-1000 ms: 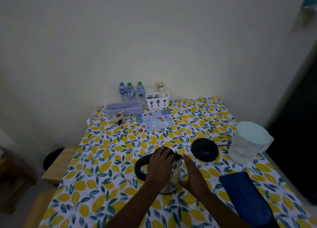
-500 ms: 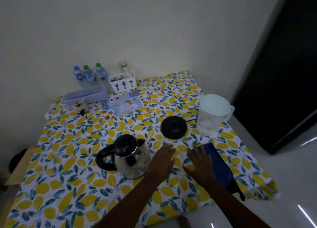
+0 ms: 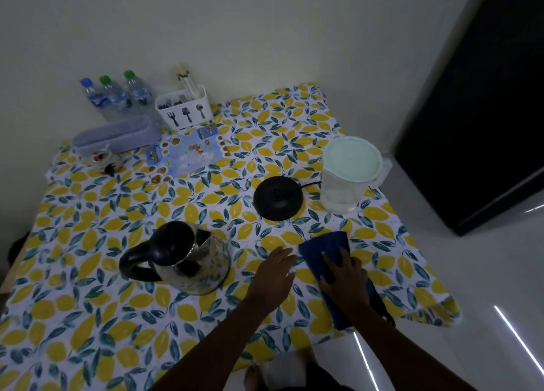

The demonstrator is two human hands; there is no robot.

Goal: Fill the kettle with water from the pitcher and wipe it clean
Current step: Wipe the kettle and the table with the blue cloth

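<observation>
While right hand (image 3: pixel 343 276) lies flat on blue cloth (image 3: pixel 326 250), grip released, left hand (image 3: pixel 275 273) rests open on desk (image 3: pixel 88 317) just beside. Kettle (image 3: pixel 188 261) upright, left of hands; pitcher (image 3: pixel 347 175) far right, beside black base (image 3: pixel 278 197).

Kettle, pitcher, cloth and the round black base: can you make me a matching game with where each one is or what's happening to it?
Things:
1. kettle
2. pitcher
3. blue cloth
4. black base

Clues:
A. has a pale lid on top
B. lies flat under the right hand
C. stands on the tablecloth, off its base, nobody touching it
D. sits empty between the kettle and the pitcher, with a cord behind it

Pairs: 1-C, 2-A, 3-B, 4-D
</observation>
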